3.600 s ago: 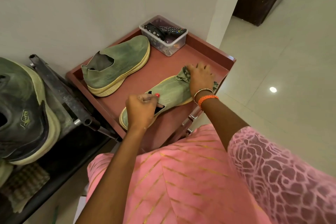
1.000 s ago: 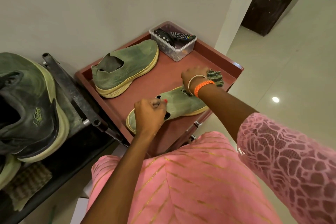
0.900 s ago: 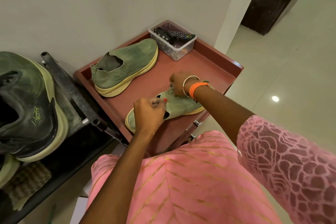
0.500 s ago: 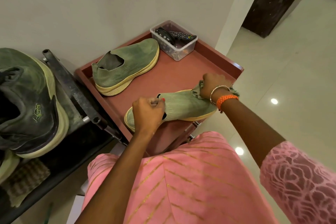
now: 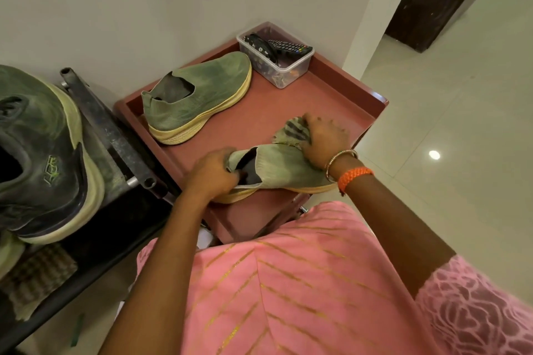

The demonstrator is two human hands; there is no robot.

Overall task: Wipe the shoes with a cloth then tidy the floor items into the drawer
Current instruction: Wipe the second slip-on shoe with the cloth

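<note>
Two green slip-on shoes with yellow soles lie on the reddish-brown top of a drawer unit (image 5: 288,106). The far shoe (image 5: 202,95) sits near the wall. My left hand (image 5: 212,173) grips the heel collar of the near shoe (image 5: 277,167), which lies at the unit's front edge. My right hand (image 5: 323,138) holds a striped green cloth (image 5: 291,130) pressed against the toe of that near shoe.
A clear plastic box (image 5: 277,57) holding remotes stands at the unit's back corner. A black metal rack (image 5: 109,135) at left carries a dark green sneaker (image 5: 43,153) and a woven mat (image 5: 37,277). Pale tiled floor (image 5: 447,124) spreads to the right.
My right hand has rubbed the cloth back and forth along the near shoe and now sits over its toe. The left hand stays on the heel; the shoe has turned slightly.
</note>
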